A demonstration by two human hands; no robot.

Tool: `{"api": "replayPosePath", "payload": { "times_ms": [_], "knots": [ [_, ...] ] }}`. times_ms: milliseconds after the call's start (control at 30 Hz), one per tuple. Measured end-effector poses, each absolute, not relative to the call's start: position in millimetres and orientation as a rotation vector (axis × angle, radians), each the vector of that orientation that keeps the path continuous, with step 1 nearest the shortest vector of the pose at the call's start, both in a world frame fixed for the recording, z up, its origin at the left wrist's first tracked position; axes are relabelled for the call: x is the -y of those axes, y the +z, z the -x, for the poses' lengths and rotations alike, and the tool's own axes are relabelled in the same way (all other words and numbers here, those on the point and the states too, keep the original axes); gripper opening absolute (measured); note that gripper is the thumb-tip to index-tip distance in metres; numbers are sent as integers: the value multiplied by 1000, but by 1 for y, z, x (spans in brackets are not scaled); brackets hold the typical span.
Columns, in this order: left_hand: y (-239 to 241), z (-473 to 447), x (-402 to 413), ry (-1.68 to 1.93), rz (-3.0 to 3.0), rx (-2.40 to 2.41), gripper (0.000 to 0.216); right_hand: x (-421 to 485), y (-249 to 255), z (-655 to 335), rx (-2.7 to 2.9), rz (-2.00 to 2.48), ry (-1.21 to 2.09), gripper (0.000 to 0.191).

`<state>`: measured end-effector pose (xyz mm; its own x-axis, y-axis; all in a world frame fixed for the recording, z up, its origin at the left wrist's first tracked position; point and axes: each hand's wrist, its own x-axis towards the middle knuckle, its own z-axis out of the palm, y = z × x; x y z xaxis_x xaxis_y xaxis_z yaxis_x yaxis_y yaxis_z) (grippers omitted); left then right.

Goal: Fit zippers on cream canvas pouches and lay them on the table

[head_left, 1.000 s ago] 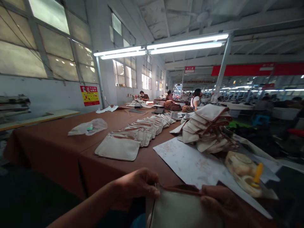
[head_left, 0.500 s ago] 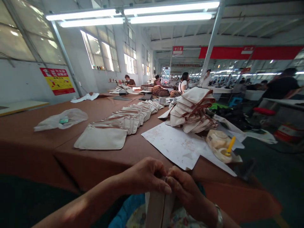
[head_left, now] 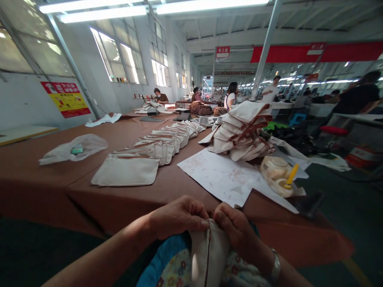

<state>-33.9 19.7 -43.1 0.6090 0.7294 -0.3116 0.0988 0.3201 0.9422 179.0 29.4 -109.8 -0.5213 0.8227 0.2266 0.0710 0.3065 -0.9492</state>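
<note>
A cream fabric piece [head_left: 199, 259] with a brown-edged slit down its middle hangs over my lap. My left hand [head_left: 184, 215] pinches its upper edge on the left side of the slit. Close beside it, my right hand [head_left: 233, 225] grips the same edge on the right, fingers closed. On the brown-covered table [head_left: 167, 191] ahead lies a row of cream pouches [head_left: 127, 169] with brown trim, overlapping one another. More cream pieces with brown edges form a tilted pile [head_left: 239, 131] to the right.
White paper sheets [head_left: 215, 175] lie at the table's right. On them sits a plastic-wrapped container [head_left: 278, 175] with a yellow-handled tool [head_left: 291, 175]. A clear plastic bag [head_left: 86, 147] holding a small green item is at the left. Other people work farther back.
My hands have moved slightly apart along the fabric's upper edge, and the slit with its brown edging now shows more. The camera view has tilted down a little.
</note>
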Motion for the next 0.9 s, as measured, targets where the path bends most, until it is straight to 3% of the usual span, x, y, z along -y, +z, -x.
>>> {"api": "replayPosePath", "payload": {
  "times_ms": [200, 433, 567, 767, 900],
  "knots": [
    [-38, 28, -19, 484, -1297, -944, 21, -24, -86, -179, 1957, 786, 1187, 38],
    [-42, 25, -18, 500, -1353, -1017, 15, -21, -77, -176, 1968, 839, 1315, 27],
    [-45, 25, -16, 530, -1346, -1018, 14, -23, -80, -176, 2057, 872, 1167, 19],
    [-44, 23, -14, 549, -1340, -1011, 13, -20, -76, -180, 2008, 818, 1238, 34],
    [-40, 20, -13, 530, -1344, -1024, 13, -20, -76, -179, 1984, 826, 1336, 29]
  ]
}}
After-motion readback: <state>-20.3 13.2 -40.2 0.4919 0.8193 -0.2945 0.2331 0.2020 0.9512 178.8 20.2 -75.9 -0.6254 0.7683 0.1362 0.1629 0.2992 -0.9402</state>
